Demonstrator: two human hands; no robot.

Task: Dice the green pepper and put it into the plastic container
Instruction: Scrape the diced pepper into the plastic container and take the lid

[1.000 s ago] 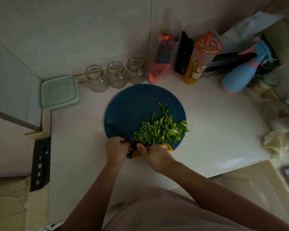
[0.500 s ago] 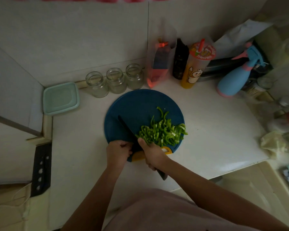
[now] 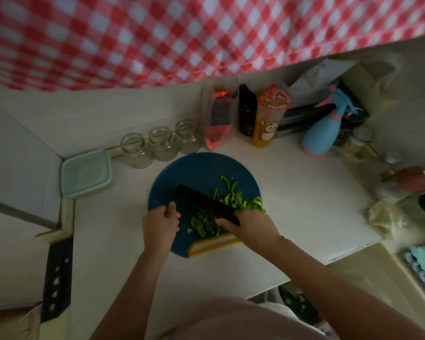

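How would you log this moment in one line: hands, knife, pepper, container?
left hand: at board edge | right hand: grips knife, blade across pepper strips | container: apart, lid on

No legible text (print on cup lid [image 3: 275,100] blurred).

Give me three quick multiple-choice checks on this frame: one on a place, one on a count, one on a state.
1. Where is the container?
A. left of the board, in the corner
B. right of the board
C. on the board

2. How many jars stand behind the board?
A. two
B. three
C. five

3. What state is the pepper in?
A. whole
B. cut in strips on the board
C. already in the container

Key:
1 A, it sits in the left wall corner.
2 B, three stand in a row.
3 B, strips lie on the board on both sides of the knife.
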